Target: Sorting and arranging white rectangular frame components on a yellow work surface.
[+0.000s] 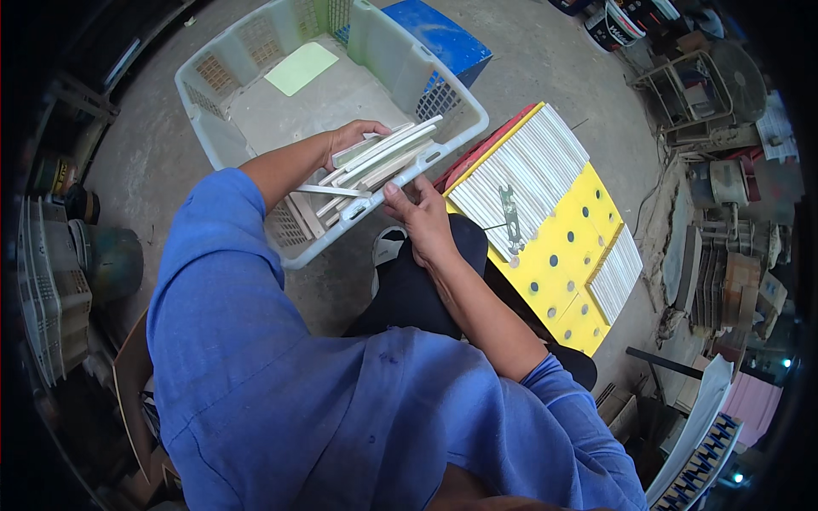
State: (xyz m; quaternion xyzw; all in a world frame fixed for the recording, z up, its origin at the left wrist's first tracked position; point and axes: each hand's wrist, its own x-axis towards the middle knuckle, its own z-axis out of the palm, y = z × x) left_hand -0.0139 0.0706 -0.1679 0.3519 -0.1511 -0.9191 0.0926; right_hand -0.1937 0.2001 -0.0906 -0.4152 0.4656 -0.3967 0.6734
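Observation:
My left hand [351,139] is inside a translucent plastic crate [390,48], its fingers around the far side of a bundle of thin, flat white strips [386,153]. The strips lean in a fanned stack against the crate's near wall; their material is not clear. My right hand [422,217] is at the near rim, thumb over the edge and fingers on the outer side. A pale flat bar [332,190] crosses the rim left of it. A light green sheet [301,69] lies on the crate floor.
To the right, a yellow board [562,255] with round holes carries rows of white strips [511,172] and a flat metal multi-wrench [509,214]. A blue box [441,38] stands behind the crate. Buckets [613,29], a fan [735,83] and stacked crates [54,287] line the sides.

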